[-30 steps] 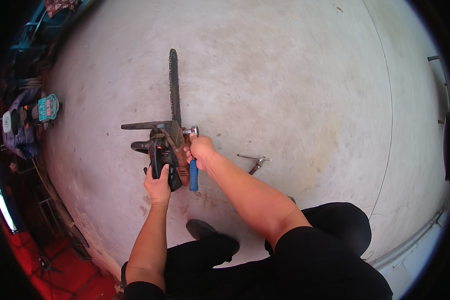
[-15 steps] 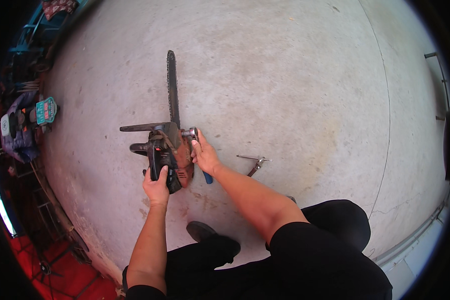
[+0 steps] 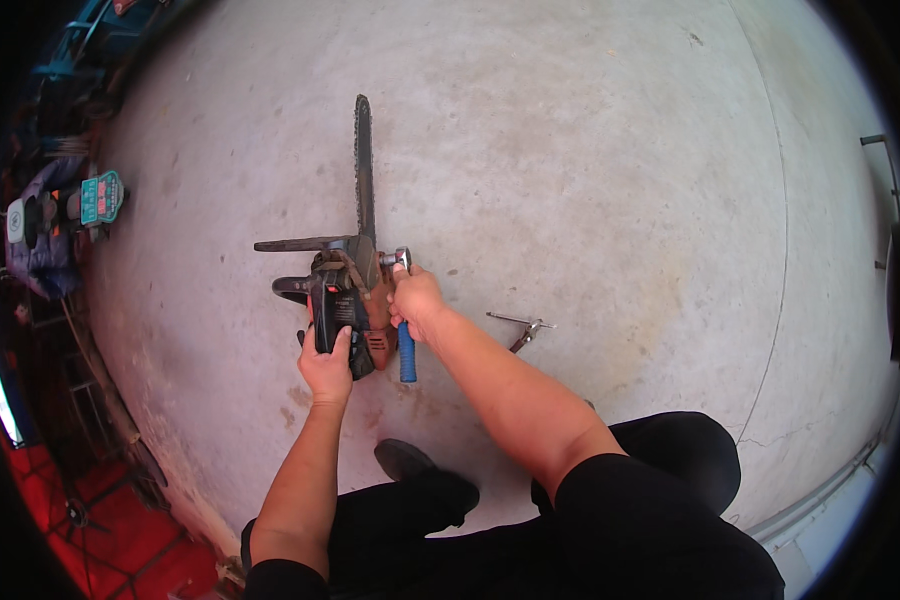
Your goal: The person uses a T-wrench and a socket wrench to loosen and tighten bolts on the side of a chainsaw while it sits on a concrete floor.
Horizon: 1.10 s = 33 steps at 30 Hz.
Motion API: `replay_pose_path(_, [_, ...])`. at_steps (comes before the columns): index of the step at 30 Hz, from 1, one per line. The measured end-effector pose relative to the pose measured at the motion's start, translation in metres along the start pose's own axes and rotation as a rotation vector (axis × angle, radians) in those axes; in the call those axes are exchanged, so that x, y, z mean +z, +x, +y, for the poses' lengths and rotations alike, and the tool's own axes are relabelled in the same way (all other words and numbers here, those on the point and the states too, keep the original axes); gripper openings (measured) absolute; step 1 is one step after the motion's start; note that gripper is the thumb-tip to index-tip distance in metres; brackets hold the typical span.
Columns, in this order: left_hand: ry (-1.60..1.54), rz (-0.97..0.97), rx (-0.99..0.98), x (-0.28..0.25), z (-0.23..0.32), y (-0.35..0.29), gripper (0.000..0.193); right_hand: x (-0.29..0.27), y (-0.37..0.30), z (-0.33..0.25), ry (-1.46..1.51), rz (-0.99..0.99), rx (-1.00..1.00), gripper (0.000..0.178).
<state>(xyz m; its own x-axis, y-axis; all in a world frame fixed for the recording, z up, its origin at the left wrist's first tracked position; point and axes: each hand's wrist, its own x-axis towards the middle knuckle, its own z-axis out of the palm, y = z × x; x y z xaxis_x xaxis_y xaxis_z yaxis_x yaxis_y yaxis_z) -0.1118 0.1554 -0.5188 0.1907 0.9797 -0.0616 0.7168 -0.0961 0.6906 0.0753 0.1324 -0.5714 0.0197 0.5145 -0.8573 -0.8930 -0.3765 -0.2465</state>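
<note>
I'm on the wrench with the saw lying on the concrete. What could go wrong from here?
1. The right hand pulls a blue-handled ratchet wrench beside the saw body. If the socket slips, knuckles could hit the housing or the concrete floor.
2. Only the left hand pins the chainsaw. It might twist or slide under torque.
3. The guide bar looks uncovered, so a sudden shift may swing it.
4. Small tools by the right forearm could get knocked.

Both forearms reaching forward and down, left hand point(image 3: 326, 368) pressed flat, right hand point(image 3: 417, 302) in closed grip
</note>
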Motion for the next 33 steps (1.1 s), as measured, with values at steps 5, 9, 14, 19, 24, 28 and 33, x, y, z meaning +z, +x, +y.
replay_pose_path(5, [-0.062,0.003,-0.024,0.005,0.003,0.001,0.026,-0.016,0.018,0.038,-0.405,0.079,-0.528,0.049])
replay_pose_path(9, [-0.105,-0.016,-0.099,0.004,0.009,-0.003,0.025,-0.034,0.026,0.051,-0.392,-0.057,-0.564,0.063])
replay_pose_path(14, [-0.135,-0.016,-0.092,-0.001,0.006,-0.001,0.025,-0.030,0.019,0.047,-0.471,-0.056,-0.518,0.063])
replay_pose_path(19, [-0.079,-0.016,-0.043,0.007,0.007,0.000,0.028,-0.023,0.039,0.058,-0.565,0.219,-0.849,0.059])
replay_pose_path(24, [0.024,0.038,-0.032,0.008,0.005,-0.006,0.033,-0.012,0.025,0.038,-0.507,0.156,-0.611,0.052])
replay_pose_path(28, [0.101,0.084,-0.038,0.007,0.002,-0.008,0.041,-0.010,-0.002,0.024,-0.236,-0.106,-0.256,0.055])
replay_pose_path(33, [0.124,0.066,-0.052,0.013,-0.005,-0.006,0.047,-0.026,0.012,0.034,-0.021,-0.154,-0.305,0.059])
